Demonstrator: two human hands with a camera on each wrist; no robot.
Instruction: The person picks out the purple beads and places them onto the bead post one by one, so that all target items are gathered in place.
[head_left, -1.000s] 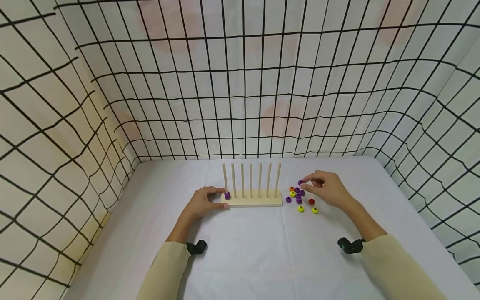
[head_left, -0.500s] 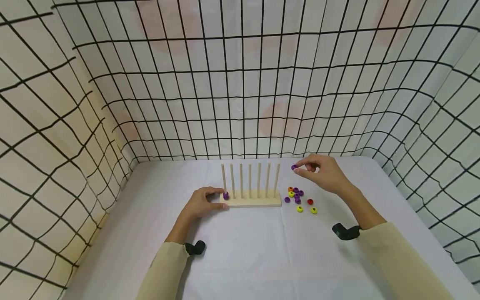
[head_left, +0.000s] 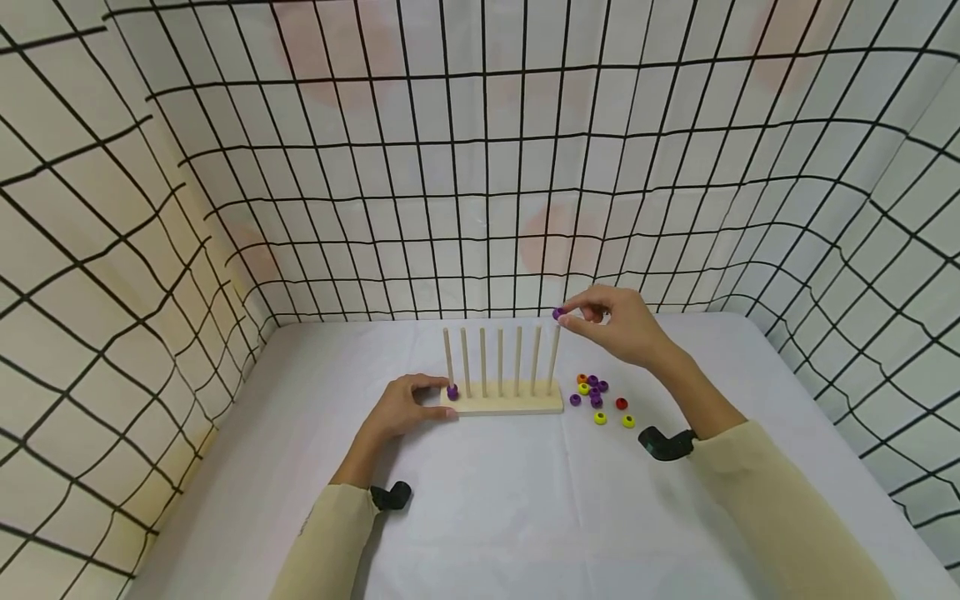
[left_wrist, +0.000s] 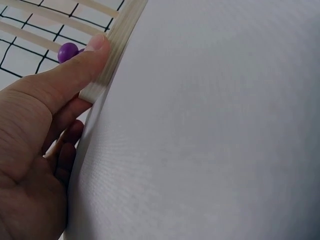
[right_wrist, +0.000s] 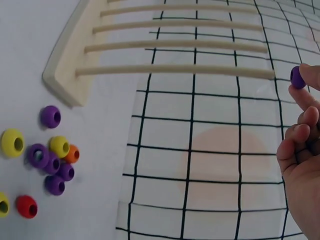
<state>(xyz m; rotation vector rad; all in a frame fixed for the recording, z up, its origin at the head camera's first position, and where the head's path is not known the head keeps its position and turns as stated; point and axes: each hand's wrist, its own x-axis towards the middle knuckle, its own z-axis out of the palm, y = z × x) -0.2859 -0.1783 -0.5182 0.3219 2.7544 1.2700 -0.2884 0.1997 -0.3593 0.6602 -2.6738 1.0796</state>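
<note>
A pale wooden peg rack [head_left: 510, 405] stands on the table, its several thin pegs upright in a row. My left hand [head_left: 399, 407] grips the rack's left end, thumb in front and fingers behind. On the leftmost peg sits a purple bead [head_left: 452, 392], low at the base; the left wrist view shows that purple bead [left_wrist: 68, 52] just past the thumb. Between thumb and index finger, my right hand [head_left: 621, 327] pinches another purple bead [right_wrist: 297, 77]. It is right at the tip of the rightmost peg [head_left: 554, 360]; the right wrist view shows a small gap there.
Right of the rack lie several loose beads: purple [head_left: 575, 400], yellow [head_left: 600, 418], a red bead [head_left: 622, 404] and an orange bead [right_wrist: 72, 153]. A white cloth [head_left: 495, 500] covers the table. Behind it rises a white backdrop with a black grid [head_left: 487, 192].
My right hand has lifted the purple bead from beside the loose beads and carried it up and left to the rightmost peg's tip. The left hand keeps its grip on the rack.
</note>
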